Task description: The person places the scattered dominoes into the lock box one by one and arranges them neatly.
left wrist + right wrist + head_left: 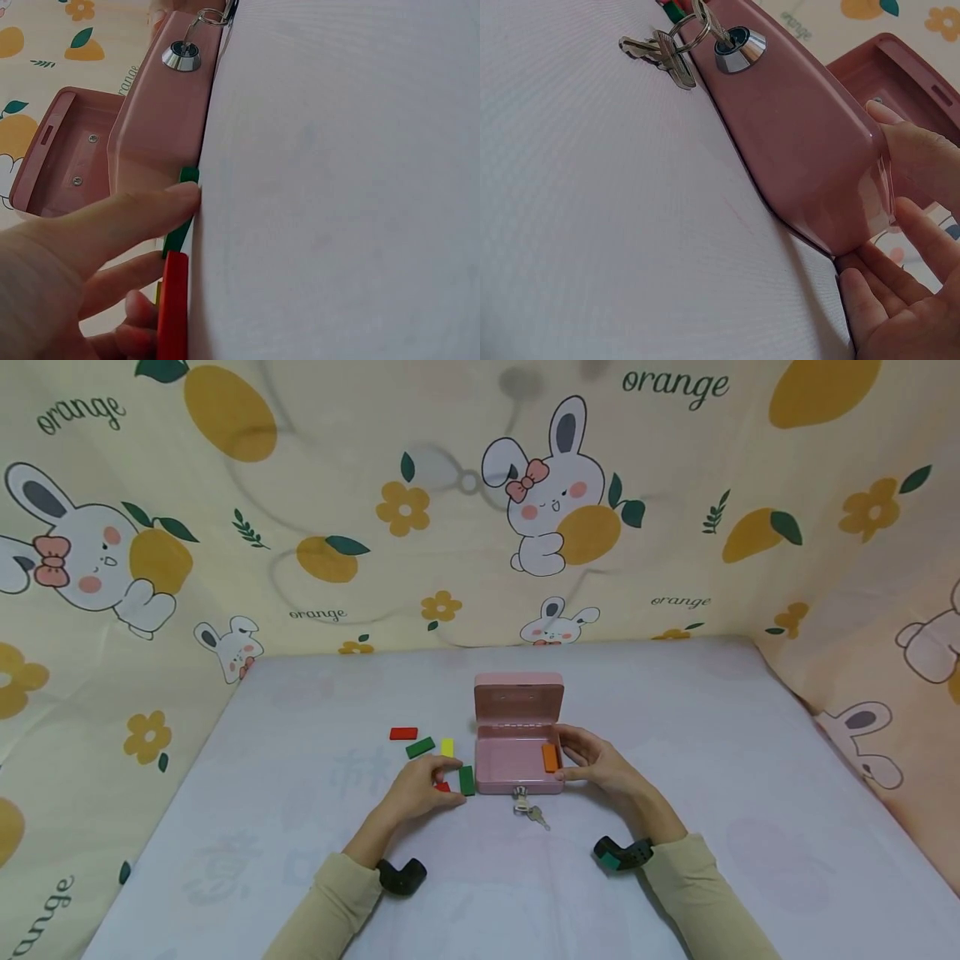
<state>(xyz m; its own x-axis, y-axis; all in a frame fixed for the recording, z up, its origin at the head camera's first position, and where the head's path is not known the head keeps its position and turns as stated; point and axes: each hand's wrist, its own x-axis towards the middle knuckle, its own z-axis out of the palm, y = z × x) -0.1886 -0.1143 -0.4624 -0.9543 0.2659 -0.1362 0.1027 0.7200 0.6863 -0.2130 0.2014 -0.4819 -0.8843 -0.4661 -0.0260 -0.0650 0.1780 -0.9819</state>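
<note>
A pink metal cash box (517, 760) stands with its lid (519, 702) raised. Inside, at the right wall, is an orange block (551, 758). My left hand (415, 787) pinches a green block (467, 781) between thumb and forefinger, just left of the box. A red block (173, 307) lies by its curled fingers, partly hidden in the head view. My right hand (603, 764) grips the right side of the box, with the thumb (922, 146) over the rim and other fingers against the outer wall. Keys (660, 52) hang on a ring from the front lock (739, 49).
Beyond the left hand lie a yellow block (447, 747), another green block (420, 747) and another red block (403, 733). A white cloth (480, 893) covers the table. Behind it hangs a printed curtain (465, 543) with rabbits and oranges.
</note>
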